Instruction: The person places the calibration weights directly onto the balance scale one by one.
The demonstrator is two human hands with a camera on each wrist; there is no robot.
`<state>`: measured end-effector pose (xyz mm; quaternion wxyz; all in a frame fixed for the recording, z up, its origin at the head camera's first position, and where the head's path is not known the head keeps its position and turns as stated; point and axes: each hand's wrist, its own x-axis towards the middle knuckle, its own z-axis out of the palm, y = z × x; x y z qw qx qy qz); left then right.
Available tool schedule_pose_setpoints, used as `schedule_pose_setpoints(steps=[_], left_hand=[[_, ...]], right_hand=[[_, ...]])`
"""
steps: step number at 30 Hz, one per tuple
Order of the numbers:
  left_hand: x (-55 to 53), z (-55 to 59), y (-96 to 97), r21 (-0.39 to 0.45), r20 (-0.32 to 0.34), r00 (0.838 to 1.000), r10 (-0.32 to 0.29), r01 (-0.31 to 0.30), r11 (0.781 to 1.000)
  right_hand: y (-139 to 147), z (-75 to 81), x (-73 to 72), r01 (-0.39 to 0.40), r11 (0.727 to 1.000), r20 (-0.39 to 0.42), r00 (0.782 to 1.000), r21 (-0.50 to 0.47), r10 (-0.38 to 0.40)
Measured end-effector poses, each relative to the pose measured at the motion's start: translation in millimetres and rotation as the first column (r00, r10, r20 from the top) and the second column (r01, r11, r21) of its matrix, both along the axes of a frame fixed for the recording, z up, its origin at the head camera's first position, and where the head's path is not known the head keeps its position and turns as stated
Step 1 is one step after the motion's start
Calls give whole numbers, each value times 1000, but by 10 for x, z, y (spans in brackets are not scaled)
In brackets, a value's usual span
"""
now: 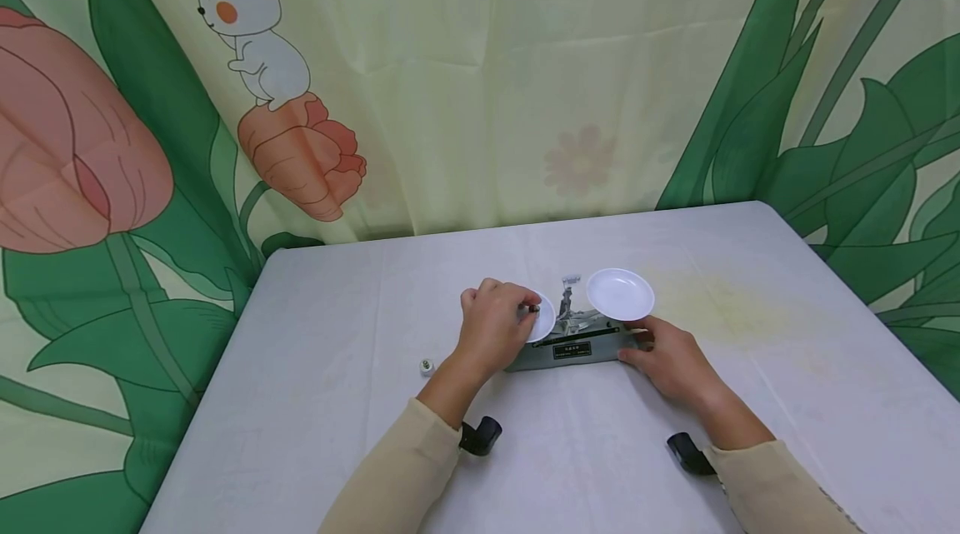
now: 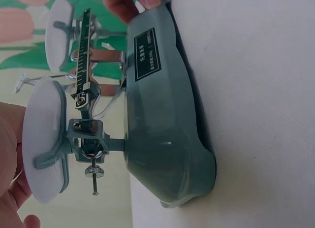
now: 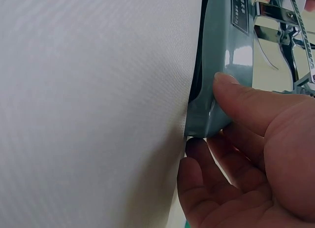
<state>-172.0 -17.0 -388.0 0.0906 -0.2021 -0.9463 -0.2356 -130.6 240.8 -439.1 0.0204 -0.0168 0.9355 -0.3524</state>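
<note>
A patterned cloth point(image 1: 480, 101) hangs behind the white-covered surface point(image 1: 315, 417), and a balance scale point(image 1: 572, 350) stands upright near the middle of it, slightly towards one o'clock. Over the scale's left pan point(image 1: 548, 319), at ten o'clock from the nameplate, the left grip point(image 1: 491, 321) pinches a small dark piece point(image 1: 533, 309) between the fingertips; I can't make out what it is. The right grip point(image 1: 670, 361) is clamped on the base at its three o'clock end, thumb on the front and fingers round behind. The right pan point(image 1: 620, 294), at one o'clock, looks bare. A little white piece point(image 1: 426, 367) lies apart, towards nine o'clock. I'd judge the step in hand to be work at the left pan while the base is steadied. The next move seems to call for light fingers there, without jolting the pan, and a firm right hold.
</note>
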Motion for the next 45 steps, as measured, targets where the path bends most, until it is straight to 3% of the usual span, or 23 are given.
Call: schedule_pose_setpoints(steps=[6, 10, 14, 18, 21, 28, 35, 45], left_hand=[[-3, 9, 24, -23, 10, 1000, 11, -11, 1000], [9, 17, 4, 4, 28, 1000, 14, -14, 1000], [21, 47, -92, 151, 85, 996, -2, -11, 988], [43, 67, -242, 324, 188, 982, -5, -57, 944], [69, 45, -359, 372, 251, 968, 27, -122, 920], [104, -91, -624, 360, 280, 956, 84, -185, 915], [120, -296, -756, 284, 374, 918, 134, -250, 926], [190, -489, -753, 243, 390, 914, 108, -216, 946]], right_hand=[[5, -9, -5, 6, 1000, 4, 1000, 1, -6], [-1, -17, 0, 8, 1000, 17, 1000, -1, -8], [-10, -1, 1, 9, 1000, 28, 1000, -5, -9], [-16, 20, -3, 13, 1000, 29, 999, -7, -13], [-12, 26, 0, 12, 1000, 30, 999, -7, -12], [-15, 15, -5, 9, 1000, 33, 999, -4, -9], [-8, 13, -7, 2, 1000, 11, 1000, -7, -1], [-20, 9, -5, 15, 1000, 49, 999, -5, -15]])
